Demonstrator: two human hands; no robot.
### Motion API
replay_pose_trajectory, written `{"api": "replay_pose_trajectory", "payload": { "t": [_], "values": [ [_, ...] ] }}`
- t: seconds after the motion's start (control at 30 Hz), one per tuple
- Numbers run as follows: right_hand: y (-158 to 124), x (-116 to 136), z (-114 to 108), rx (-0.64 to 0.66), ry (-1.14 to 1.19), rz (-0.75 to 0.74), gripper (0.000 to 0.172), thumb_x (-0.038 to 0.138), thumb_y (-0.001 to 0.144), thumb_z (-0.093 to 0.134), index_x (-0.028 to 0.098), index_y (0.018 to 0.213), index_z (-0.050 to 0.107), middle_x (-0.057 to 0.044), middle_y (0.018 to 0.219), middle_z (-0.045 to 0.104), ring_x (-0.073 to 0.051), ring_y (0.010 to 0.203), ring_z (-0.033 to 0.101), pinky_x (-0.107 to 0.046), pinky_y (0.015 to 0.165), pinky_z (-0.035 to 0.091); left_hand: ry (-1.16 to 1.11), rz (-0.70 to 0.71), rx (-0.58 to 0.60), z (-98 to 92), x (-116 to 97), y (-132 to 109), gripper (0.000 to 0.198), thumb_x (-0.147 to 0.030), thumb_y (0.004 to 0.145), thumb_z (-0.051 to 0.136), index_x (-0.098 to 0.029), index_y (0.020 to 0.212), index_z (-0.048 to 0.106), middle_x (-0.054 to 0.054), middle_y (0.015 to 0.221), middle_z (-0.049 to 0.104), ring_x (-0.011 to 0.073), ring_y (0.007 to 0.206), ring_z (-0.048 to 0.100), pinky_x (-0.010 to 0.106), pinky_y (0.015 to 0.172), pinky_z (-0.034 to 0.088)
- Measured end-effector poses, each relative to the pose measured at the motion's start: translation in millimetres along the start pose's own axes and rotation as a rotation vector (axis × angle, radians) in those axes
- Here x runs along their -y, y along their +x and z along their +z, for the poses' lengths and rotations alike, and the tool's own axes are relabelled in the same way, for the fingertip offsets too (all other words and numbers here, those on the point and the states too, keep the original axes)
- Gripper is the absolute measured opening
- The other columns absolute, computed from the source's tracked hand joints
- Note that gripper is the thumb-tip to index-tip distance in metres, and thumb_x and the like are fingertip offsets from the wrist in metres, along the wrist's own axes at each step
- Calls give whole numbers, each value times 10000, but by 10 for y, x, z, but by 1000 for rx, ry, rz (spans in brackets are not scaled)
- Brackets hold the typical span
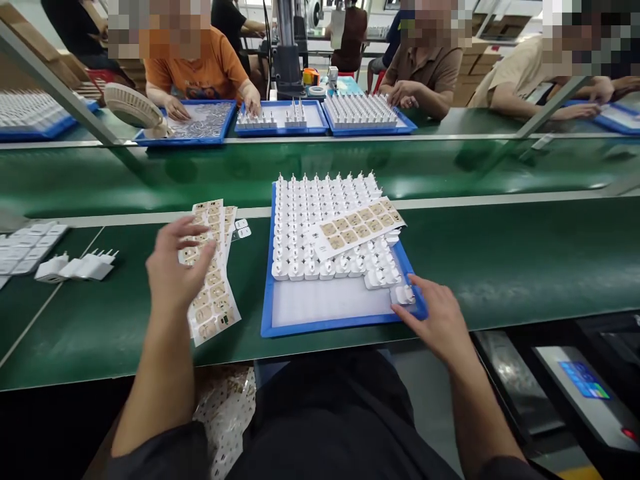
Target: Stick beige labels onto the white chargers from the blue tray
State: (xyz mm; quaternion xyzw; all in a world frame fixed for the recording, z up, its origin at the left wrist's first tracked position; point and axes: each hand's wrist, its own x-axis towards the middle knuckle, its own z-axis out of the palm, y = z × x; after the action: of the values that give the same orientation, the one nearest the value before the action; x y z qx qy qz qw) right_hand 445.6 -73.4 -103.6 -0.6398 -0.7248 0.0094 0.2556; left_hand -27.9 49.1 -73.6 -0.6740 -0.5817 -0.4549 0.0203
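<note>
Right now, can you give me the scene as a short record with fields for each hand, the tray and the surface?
Left hand: lies on a pile of label sheets, left of the tray
Right hand: fingers touch one white charger plug at the tray's near right corner; grip unclear
Blue tray: rows of charger plugs, one loose label sheet on top
Surface: green conveyor belt

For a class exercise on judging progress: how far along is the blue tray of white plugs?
Done: plugs fill most of the blue tray. In hand: right hand touches a plug at the near corner; left hand rests on label sheets. Left: the tray's near strip is bare.
</note>
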Motion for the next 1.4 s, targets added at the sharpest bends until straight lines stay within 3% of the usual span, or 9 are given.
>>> {"api": "replay_pose_trajectory", "payload": {
  "t": [0.13,0.27,0.43,0.57,0.73,0.9,1.07,1.23,1.4],
  "values": [
    [-19,12,54,-30,147,127,494,478,930,656,202,1334,590,-123,1056,714,-294,868,660,-480,830,559,-258,28,198,100,-765,-365,396,-303,902,687,-239,1279,584,48,1105,726,198,940,692,387,880,589],
    [-26,177,-94,-6,652,173,444,418,887,744,295,1288,599,-73,1110,713,-225,877,686,-341,752,590,-555,2,434,259,-1256,-774,284,-252,938,649,-245,1219,610,66,1100,720,191,940,684,337,857,576],
    [217,741,158,147,1069,-1,413,339,878,772,315,1247,589,-69,1195,674,-222,1033,705,-318,830,612,-936,-114,706,609,-1611,-1053,646,-454,909,696,-254,1466,437,137,1442,577,273,1218,633,355,946,573],
    [489,986,250,238,1008,-169,354,341,926,716,291,1253,591,-84,1235,678,-249,1156,682,-388,972,585,-932,-234,612,701,-1584,-1017,540,-449,964,612,-228,1431,455,126,1353,642,264,1186,656,357,981,535],
    [1074,800,107,147,542,-414,226,289,1001,593,247,1215,652,-90,1162,738,-257,1087,699,-424,958,566,-665,-290,388,560,-1405,-757,365,-391,851,742,-220,1124,571,73,1170,710,234,1064,676,312,898,510],
    [1766,632,318,310,240,-616,229,269,979,572,207,1157,702,-128,1185,704,-319,1113,645,-506,935,542,-392,-348,461,548,-1350,-449,295,-473,860,668,-224,956,542,-29,767,621,161,681,579,265,649,440],
    [2029,614,507,433,171,-655,308,253,891,677,205,1193,709,-140,1207,676,-338,1112,628,-516,946,530,-257,-136,489,707,-1366,-246,323,-487,909,624,-212,1079,617,81,1100,700,274,1040,639,400,898,507],
    [2013,604,528,424,181,-647,342,268,900,661,188,1230,702,-153,1194,678,-360,1135,609,-550,980,502,-166,51,556,905,-1356,-178,556,-522,945,608,-185,1378,519,148,1351,643,345,1450,429,544,1178,362],
    [1965,601,516,428,219,-648,358,328,953,625,185,1276,682,-150,1277,675,-342,1191,602,-519,1011,494,-84,117,607,969,-1310,-214,529,-555,970,560,-189,1351,539,138,1408,622,333,1483,409,590,1259,223]
  ]
}}
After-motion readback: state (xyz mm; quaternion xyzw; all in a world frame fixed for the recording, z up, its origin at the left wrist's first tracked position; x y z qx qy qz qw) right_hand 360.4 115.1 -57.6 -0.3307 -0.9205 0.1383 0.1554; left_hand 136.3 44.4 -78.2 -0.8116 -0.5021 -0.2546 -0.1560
